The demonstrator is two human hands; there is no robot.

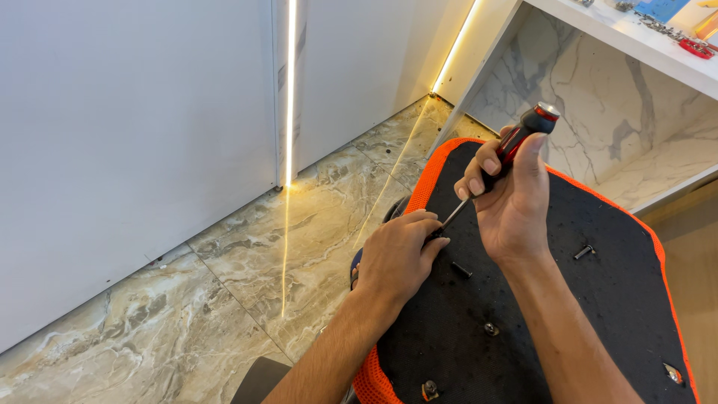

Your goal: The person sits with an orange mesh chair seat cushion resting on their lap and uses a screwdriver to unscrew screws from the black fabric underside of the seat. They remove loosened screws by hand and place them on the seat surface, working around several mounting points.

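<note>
Black bolts (461,269), two; one screwdriver (516,142)

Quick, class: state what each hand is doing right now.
Left hand: closed, fingers pinched at the screwdriver tip on the black chair underside.
Right hand: closed, holding the screwdriver.

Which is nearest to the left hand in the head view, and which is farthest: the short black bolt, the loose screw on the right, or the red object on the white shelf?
From the left hand:
1. Short black bolt, just right of the fingers.
2. Loose screw, further right on the black panel.
3. Red object, on the white shelf, top right.
</note>
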